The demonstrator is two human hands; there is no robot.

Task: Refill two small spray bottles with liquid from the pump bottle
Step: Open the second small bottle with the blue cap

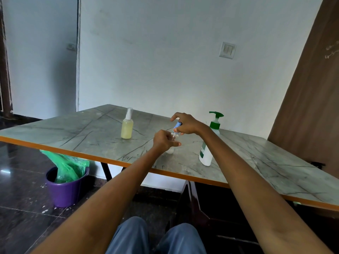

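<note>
The left hand grips a small clear spray bottle (mostly hidden) above the grey marble-patterned table; the right hand pinches its blue spray head directly above; the white green-topped pump bottle stands just right of both grips; a yellow-filled spray bottle stands well left.

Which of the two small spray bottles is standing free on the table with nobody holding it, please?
The spray bottle with yellowish liquid, capped, standing upright alone to the left. The other, the clear bottle, is held by the left hand while the right hand grips its blue sprayer top.
</note>
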